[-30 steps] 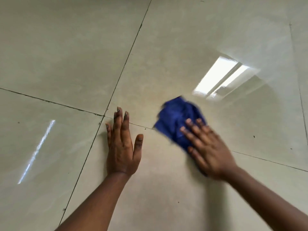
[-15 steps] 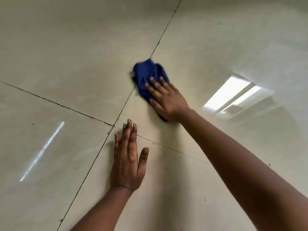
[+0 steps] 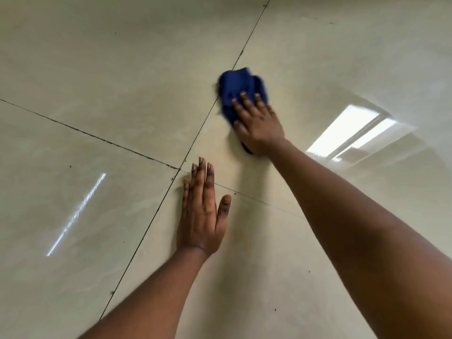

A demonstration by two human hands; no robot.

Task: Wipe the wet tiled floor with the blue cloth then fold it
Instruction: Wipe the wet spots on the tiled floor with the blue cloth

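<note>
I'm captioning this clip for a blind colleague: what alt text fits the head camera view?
A person's right hand presses a crumpled blue cloth flat on a glossy beige tiled floor, beside a dark grout line. The left hand lies palm down nearer the camera, fingers extended, near where the grout lines cross.

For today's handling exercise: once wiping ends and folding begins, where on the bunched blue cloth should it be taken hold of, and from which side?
Probably the far bunched edge of the crumpled blue cloth, reached from above and beyond the right hand's fingertips. That part lies exposed and rumpled on the glossy beige tiled floor; the near part is pinned flat under the palm.
</note>
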